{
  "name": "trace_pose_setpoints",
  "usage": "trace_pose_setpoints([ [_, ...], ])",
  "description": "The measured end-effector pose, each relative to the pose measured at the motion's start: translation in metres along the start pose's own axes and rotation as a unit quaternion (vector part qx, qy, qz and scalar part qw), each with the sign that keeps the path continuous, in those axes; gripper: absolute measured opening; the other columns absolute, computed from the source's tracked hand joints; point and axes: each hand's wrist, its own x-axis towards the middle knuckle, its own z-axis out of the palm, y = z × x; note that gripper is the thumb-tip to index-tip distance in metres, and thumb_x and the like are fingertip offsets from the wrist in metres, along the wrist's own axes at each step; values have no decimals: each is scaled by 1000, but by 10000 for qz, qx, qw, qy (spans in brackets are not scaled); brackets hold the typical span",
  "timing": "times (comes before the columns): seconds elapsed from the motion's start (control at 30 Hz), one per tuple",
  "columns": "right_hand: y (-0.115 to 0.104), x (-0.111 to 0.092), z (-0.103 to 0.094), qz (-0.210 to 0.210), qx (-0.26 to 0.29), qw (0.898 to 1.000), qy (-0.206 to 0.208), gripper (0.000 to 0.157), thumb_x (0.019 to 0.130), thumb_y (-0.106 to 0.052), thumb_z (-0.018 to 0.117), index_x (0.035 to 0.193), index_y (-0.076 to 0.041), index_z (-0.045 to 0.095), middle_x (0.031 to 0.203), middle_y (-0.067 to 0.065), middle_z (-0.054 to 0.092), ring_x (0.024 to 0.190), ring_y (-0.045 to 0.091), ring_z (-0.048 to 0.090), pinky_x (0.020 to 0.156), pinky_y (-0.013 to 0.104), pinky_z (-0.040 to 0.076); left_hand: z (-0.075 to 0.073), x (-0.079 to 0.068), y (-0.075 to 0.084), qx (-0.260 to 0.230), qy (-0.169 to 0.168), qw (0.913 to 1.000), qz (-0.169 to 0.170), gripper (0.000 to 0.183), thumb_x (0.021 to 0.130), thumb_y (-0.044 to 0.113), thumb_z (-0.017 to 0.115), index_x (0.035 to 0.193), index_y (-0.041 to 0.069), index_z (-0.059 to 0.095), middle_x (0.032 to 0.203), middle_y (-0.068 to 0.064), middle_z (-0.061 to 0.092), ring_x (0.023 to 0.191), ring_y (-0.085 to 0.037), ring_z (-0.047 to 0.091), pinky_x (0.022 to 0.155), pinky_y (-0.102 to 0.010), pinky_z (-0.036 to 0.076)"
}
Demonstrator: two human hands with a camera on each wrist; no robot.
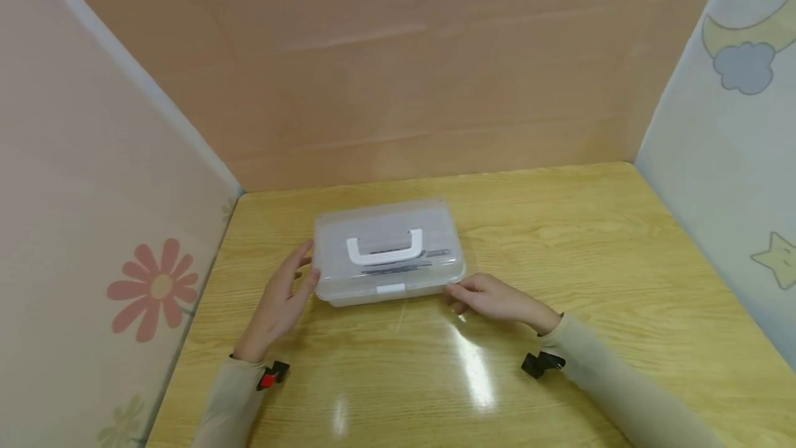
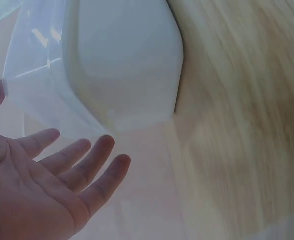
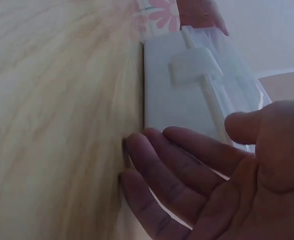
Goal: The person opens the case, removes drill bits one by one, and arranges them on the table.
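Note:
A plastic storage box with a clear lid and a white base stands on the wooden table. Its white carry handle lies on top, and a white latch closes the front. Dark slender items show through the lid. My left hand is at the box's left end, fingers spread, thumb touching the lid's corner. At the front right corner is my right hand, its thumb by the lid rim and its loosely bent fingers low beside the base.
The wooden table extends right of the box and in front of it. An orange-brown panel rises behind. Printed walls stand on the left and the right.

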Motion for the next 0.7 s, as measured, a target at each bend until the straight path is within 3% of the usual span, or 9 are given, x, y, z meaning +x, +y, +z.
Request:
trace_pose_setpoints([
  [0.17,-1,4,11,-144,379,9990,-180,53,118,-33,36,136,5,68,133,23,73,104,31,78,87,37,64,2,1,0,-181,-64,9998,-53,59,115,27,50,169,11,30,168,-20,42,139,-47,57,110,-66,50],
  [0.33,-6,9,21,-43,778,9970,-11,55,118,-35,35,143,7,61,137,25,70,111,35,76,89,37,65,3,2,-1,-243,-73,9997,10,59,115,23,50,169,10,31,168,-21,42,139,-48,57,110,-65,50],
  [0.43,-12,16,30,35,1399,9901,-67,57,117,-36,40,143,11,59,138,29,68,118,40,73,93,41,65,4,4,-3,-257,-44,9997,-17,59,115,23,50,168,9,31,168,-21,41,139,-48,57,110,-66,50],
  [0.53,-18,24,39,179,2263,9737,-188,60,116,-36,46,144,15,55,140,33,65,124,44,70,99,46,63,4,5,-3,-283,-26,9996,-35,59,114,23,51,168,9,30,168,-21,41,139,-48,56,110,-66,50],
  [0.7,-25,36,55,760,3673,9269,-95,70,111,-42,55,145,20,50,142,36,62,124,39,71,103,46,61,6,8,-2,-375,-17,9993,-31,60,114,22,51,168,8,30,168,-21,42,142,-48,54,112,-66,48],
])
